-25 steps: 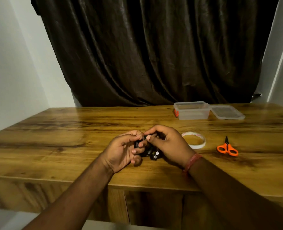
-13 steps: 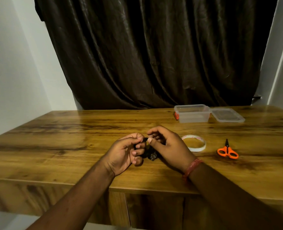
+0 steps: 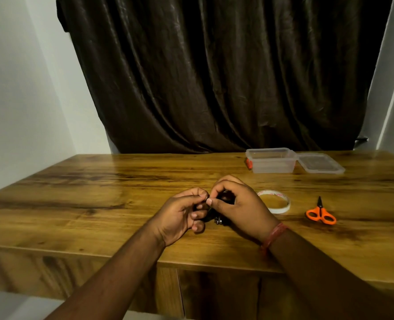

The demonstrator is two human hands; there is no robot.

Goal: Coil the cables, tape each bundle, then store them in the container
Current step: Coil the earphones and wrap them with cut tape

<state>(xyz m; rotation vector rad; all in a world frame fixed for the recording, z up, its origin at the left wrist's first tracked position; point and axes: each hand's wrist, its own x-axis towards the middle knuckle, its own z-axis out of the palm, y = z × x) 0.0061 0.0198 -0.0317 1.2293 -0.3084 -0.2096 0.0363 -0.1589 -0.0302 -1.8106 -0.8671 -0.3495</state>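
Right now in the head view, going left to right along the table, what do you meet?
Left hand → black cable bundle held by both hands → right hand → tape roll → orange scissors.

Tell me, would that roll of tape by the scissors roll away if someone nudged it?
Probably not: the tape roll lies flat on the table, so a nudge would likely slide it. It looks thin and nearly used up, so it is probably light. Stood on edge, it could roll toward the scissors.

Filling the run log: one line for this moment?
both hands grip black cable bundle | tape roll, scissors idle | container open
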